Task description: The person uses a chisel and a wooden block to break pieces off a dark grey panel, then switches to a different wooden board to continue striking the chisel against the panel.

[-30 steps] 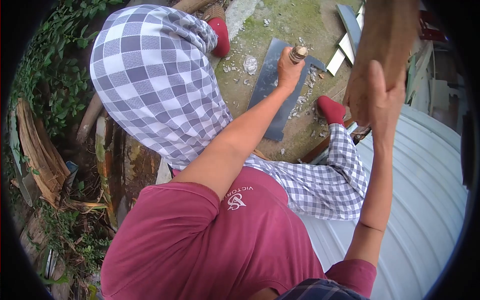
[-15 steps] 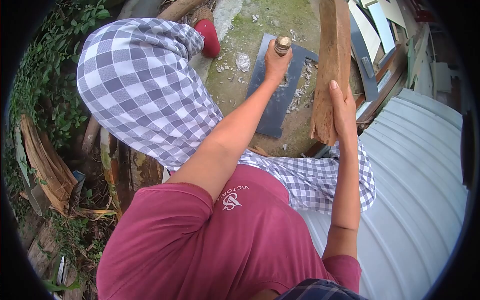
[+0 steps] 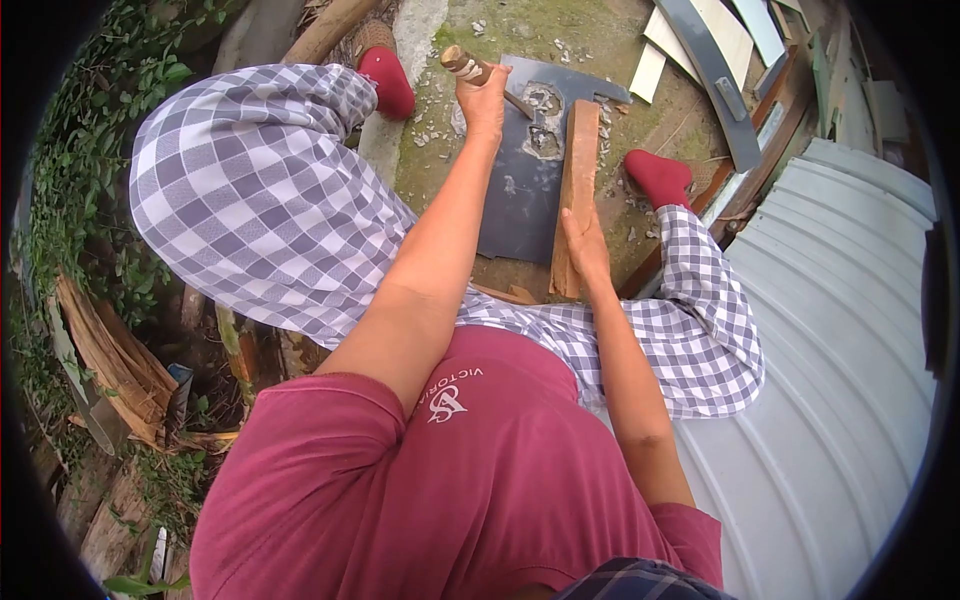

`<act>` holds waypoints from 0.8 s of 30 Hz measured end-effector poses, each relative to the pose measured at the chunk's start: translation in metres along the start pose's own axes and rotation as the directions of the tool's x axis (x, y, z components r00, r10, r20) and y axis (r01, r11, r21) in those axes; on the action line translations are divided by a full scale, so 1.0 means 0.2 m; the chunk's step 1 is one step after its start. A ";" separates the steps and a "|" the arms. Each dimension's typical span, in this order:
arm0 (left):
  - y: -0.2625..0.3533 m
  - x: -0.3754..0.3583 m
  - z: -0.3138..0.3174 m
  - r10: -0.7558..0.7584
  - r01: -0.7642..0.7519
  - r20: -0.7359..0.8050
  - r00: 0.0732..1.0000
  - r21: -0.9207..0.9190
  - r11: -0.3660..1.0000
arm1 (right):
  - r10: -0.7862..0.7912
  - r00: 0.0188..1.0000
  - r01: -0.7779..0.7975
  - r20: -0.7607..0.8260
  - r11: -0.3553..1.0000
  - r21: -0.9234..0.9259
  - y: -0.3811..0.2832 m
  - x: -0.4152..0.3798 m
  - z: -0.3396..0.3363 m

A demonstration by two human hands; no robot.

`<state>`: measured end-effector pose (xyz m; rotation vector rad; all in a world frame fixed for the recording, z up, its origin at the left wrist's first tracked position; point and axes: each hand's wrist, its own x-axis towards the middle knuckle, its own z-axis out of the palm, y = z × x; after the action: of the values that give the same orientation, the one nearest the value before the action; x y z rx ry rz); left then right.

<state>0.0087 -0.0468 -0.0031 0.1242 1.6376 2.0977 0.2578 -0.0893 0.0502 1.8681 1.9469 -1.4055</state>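
Note:
Wrapped round the wooden handle of a chisel-like tool (image 3: 468,66) is my left hand (image 3: 482,102). The tool's thin metal end points down to the right, over a dark grey panel (image 3: 515,215) with rough, chipped patches near its upper middle. My right hand (image 3: 587,245) grips the near part of a long wooden block (image 3: 580,165), its thumb along the wood. The block lies over the right side of the panel in this view; whether its far end touches the panel, I cannot tell.
Pale chips (image 3: 605,120) are scattered on the mossy ground. Red-shod feet (image 3: 388,82) flank the panel. Pale and dark strips (image 3: 715,90) lie at upper right, above corrugated metal sheeting (image 3: 820,330). Split wood (image 3: 115,360) and leafy plants (image 3: 110,120) are at left.
My right hand has brought the wooden block left and lower, over the panel. My left hand has moved left with the tool, whose metal end and the chipped patches now show.

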 end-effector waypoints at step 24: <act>0.04 0.09 0.11 0.050 -0.076 0.149 0.988 0.174 0.982 | -0.019 0.999 0.020 0.039 0.999 -0.029 0.03 0.04 0.04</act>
<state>-0.0030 -0.0214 0.0065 0.3823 1.7518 1.9334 0.2564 -0.0891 0.0369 1.8010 1.9617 -1.4002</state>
